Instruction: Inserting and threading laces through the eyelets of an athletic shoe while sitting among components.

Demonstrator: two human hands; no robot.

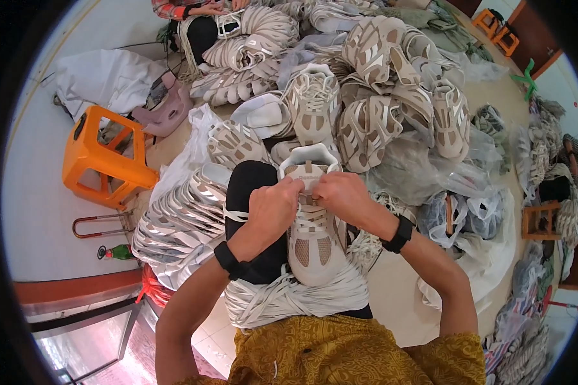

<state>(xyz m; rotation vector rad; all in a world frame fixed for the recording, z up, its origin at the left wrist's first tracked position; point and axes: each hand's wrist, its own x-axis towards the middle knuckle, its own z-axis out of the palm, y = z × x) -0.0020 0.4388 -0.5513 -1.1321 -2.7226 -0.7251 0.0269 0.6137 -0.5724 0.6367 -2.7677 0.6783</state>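
A beige and white sneaker (315, 253) rests on my lap, its toe toward me and its tongue standing up at the far end. White lace crosses its lower eyelets. My left hand (273, 208) pinches the lace at the left side of the upper eyelets. Opposite it, my right hand (345, 197) pinches at the right side, close to the left fingertips. The fingers hide the lace ends and top eyelets. A thick bundle of loose white shoelaces (295, 298) lies across my lap, below the toe. My black-clad knee (253, 183) is just left of the shoe.
Similar sneakers (372, 125) are heaped ahead, some on clear plastic. Stacked shoe uppers (176, 224) lie to the left, near an orange stool (103, 157) and a green bottle (117, 252). Another person's hands (221, 8) show at the top. Bagged items (462, 215) lie at right.
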